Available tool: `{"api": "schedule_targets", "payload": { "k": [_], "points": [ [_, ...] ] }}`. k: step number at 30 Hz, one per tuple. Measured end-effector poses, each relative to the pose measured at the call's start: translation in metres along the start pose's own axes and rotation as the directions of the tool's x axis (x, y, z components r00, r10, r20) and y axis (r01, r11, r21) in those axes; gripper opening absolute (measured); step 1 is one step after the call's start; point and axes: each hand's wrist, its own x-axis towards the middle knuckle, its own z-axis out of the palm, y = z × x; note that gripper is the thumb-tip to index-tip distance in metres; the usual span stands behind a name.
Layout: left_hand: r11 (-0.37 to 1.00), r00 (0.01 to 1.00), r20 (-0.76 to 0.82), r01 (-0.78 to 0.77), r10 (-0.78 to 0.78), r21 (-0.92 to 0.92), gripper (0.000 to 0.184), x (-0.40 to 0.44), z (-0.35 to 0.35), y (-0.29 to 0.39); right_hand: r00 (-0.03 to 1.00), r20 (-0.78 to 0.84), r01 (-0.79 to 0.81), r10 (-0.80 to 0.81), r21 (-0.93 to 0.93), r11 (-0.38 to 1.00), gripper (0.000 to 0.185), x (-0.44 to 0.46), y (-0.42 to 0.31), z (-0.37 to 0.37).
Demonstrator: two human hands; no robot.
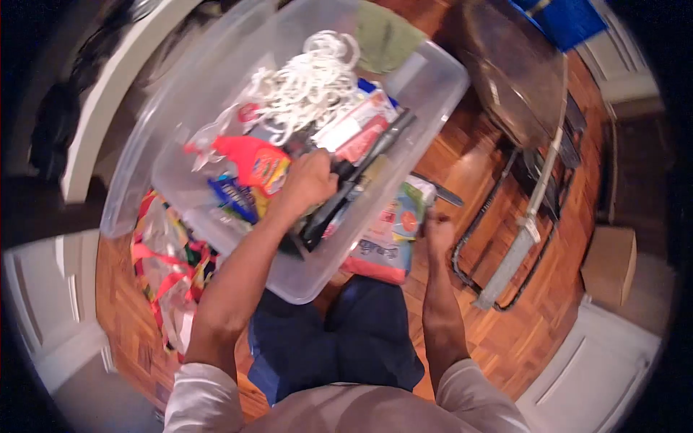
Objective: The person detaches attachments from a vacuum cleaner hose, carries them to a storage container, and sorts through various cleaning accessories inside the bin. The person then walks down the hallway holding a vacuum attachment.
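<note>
Inside a clear plastic bin, my left hand is closed at a long black tool that lies slantwise along the bin's side; its exact kind is unclear. Close by my left hand are a red bottle with a yellow label, a blue packet and a white-and-red box. A heap of white rope fills the far part. Outside the bin, my right hand is closed at the right edge of a colourful printed plastic package, its fingertips partly hidden.
A multicoloured bag lies on the wooden floor at left. To the right stand a folding trolley-like metal frame and a large brown container. A cardboard box and a blue container are farther right.
</note>
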Motion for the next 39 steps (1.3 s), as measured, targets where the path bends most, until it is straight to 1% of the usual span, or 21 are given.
{"api": "schedule_targets", "payload": {
  "k": [2,4,5,7,8,9,10,13,14,16,17,18,19,22,24,26,28,30,31,33,39],
  "points": [
    [0.999,0.993,0.113,-0.046,0.043,0.023,0.037,0.034,0.052,-0.018,0.959,0.282,-0.007,-0.014,0.075,0.997,0.05,0.034,0.047,0.024],
    [0.983,0.951,0.28,0.09,-0.133,0.161,0.065,0.042,0.092,-0.03,0.962,0.17,0.168,-0.215,0.253,0.953,0.034,0.047,0.07,0.047],
    [0.958,0.915,0.321,0.179,-0.245,0.222,0.082,0.042,0.101,-0.026,0.967,0.162,0.154,-0.198,0.251,0.956,0.034,0.041,0.058,0.038],
    [0.968,0.922,0.311,0.182,-0.23,0.175,0.08,0.043,0.102,-0.032,0.898,0.437,-0.217,0.059,0.321,0.922,0.027,0.024,0.015,0.004],
    [0.973,0.931,0.289,0.198,-0.224,0.119,0.078,0.045,0.102,-0.039,0.898,0.434,-0.226,0.069,0.322,0.919,0.027,0.023,0.014,0.0],
    [0.963,0.912,0.311,0.246,-0.268,0.11,0.062,0.047,0.103,-0.043,0.88,0.465,-0.323,0.097,0.435,0.84,0.025,0.022,0.013,-0.004],
    [0.964,0.91,0.317,0.243,-0.266,0.111,0.062,0.046,0.101,-0.04,0.859,0.499,-0.41,0.115,0.535,0.739,0.025,0.022,0.012,-0.007],
    [0.961,0.943,0.257,0.249,-0.211,-0.124,0.042,0.046,0.108,-0.064,0.843,0.532,-0.411,0.081,0.54,0.735,0.025,0.025,0.006,-0.009],
    [0.96,0.942,0.254,0.255,-0.219,-0.119,0.042,0.05,0.103,-0.063,0.839,0.539,-0.413,0.077,0.539,0.734,0.025,0.027,0.011,-0.008],
    [0.819,0.94,0.311,0.287,-0.141,-0.496,0.036,0.058,0.087,-0.067,0.83,0.557,-0.369,0.042,0.491,0.789,0.028,0.034,0.023,-0.005],
    [0.694,0.958,0.239,0.282,-0.161,-0.663,0.027,0.062,0.092,-0.074,0.784,0.617,-0.438,0.076,0.461,0.771,0.028,0.04,0.031,0.003],
    [0.637,0.932,0.328,0.348,-0.156,-0.687,0.027,0.064,0.07,-0.066,0.792,0.603,-0.45,0.101,0.462,0.764,0.026,0.043,0.035,0.006],
    [0.562,0.93,0.336,0.359,-0.148,-0.746,0.033,0.068,0.064,-0.072,0.739,0.672,-0.501,0.047,0.501,0.705,0.024,0.034,0.017,-0.005],
    [0.237,0.914,0.384,0.406,-0.134,-0.883,0.049,0.062,0.03,-0.066,0.772,0.631,-0.505,0.076,0.536,0.677,0.024,0.031,0.012,-0.003],
    [0.264,0.907,0.406,0.422,-0.113,-0.867,0.053,0.06,0.016,-0.076,0.833,0.548,-0.451,0.081,0.585,0.675,0.023,0.034,0.021,0.001],
    [-0.016,0.897,0.443,0.443,0.016,-0.896,0.054,0.05,0.007,-0.08,0.795,0.605,-0.498,0.04,0.614,0.612,0.024,0.028,0.017,-0.008],
    [-0.004,0.898,0.438,0.438,0.051,-0.899,0.059,0.049,0.002,-0.083,0.757,0.653,-0.545,0.0,0.632,0.551,0.026,0.025,0.018,-0.015],
    [-0.128,0.884,0.456,0.467,0.105,-0.875,0.063,0.048,0.0,-0.084,0.785,0.62,-0.538,0.007,0.677,0.502,0.03,0.023,0.022,-0.016],
    [-0.128,0.884,0.454,0.465,0.108,-0.876,0.063,0.048,-0.002,-0.082,0.787,0.617,-0.535,0.005,0.679,0.503,0.03,0.022,0.024,-0.017],
    [-0.166,0.87,0.445,0.481,0.213,-0.861,0.066,0.047,-0.005,-0.077,0.877,0.48,-0.39,-0.023,0.74,0.548,0.03,0.021,0.029,-0.019],
    [-0.131,0.881,0.372,0.422,0.292,-0.897,0.064,0.049,-0.017,-0.056,0.912,0.41,-0.346,-0.005,0.776,0.527,0.029,0.015,0.031,-0.037]
  ]
}}
